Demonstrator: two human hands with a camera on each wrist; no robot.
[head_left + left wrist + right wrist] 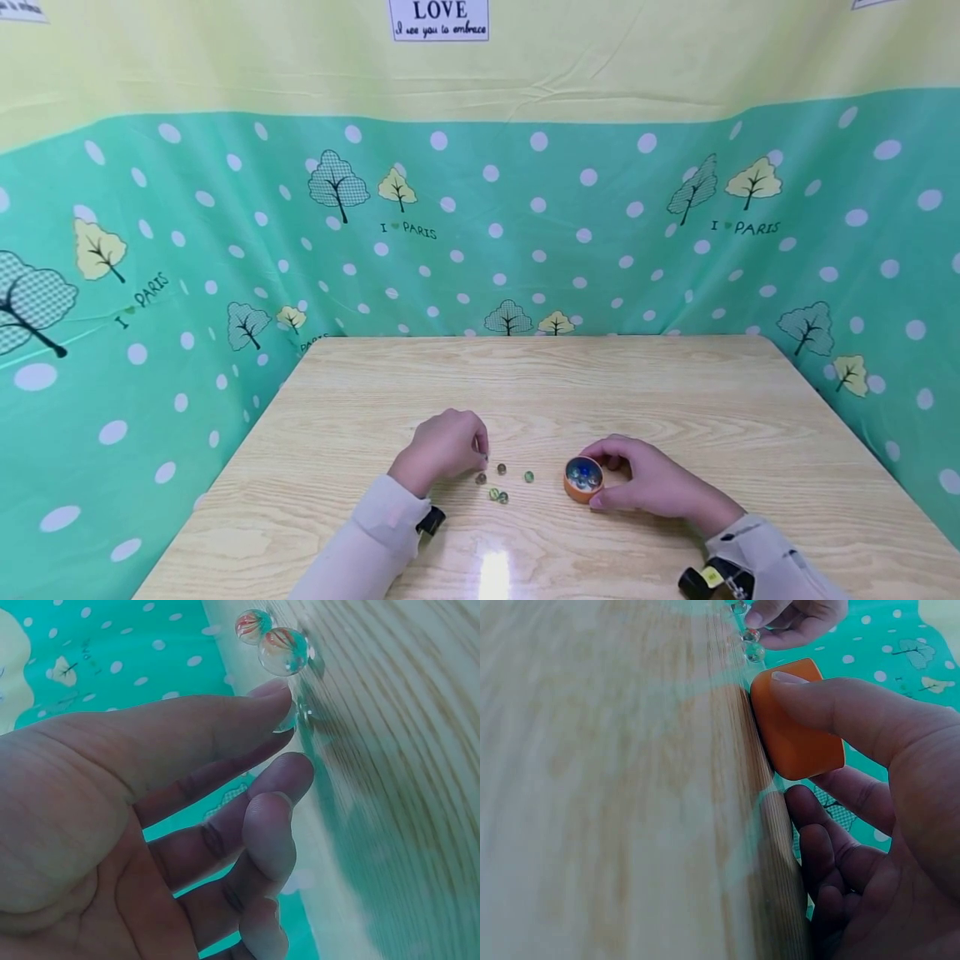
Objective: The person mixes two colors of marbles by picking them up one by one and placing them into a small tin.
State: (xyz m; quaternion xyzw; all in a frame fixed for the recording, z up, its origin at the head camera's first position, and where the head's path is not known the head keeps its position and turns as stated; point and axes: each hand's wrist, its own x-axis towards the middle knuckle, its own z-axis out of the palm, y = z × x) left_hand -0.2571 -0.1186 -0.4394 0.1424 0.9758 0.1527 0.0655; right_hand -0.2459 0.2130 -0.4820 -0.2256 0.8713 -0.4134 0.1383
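Observation:
My left hand [446, 450] is low over the table, thumb and index finger pinching a clear glass marble [287, 720], which is mostly covered by the fingertips. Close by on the wood lie several more marbles [502, 469], brownish, yellowish and green. Two clear marbles with red swirls [283, 652] sit just past the thumb in the left wrist view. My right hand [637, 479] grips a small round orange container [795, 724] from the right, thumb on its near side. It stands upright on the table, holding several marbles [584, 473], one of them deep blue.
The light wooden table [360, 383] is bordered at the back and sides by a green and yellow curtain [495, 192] with dots and trees. A bright light reflection shows on the wood near the front. Each wrist wears a small black camera [431, 521].

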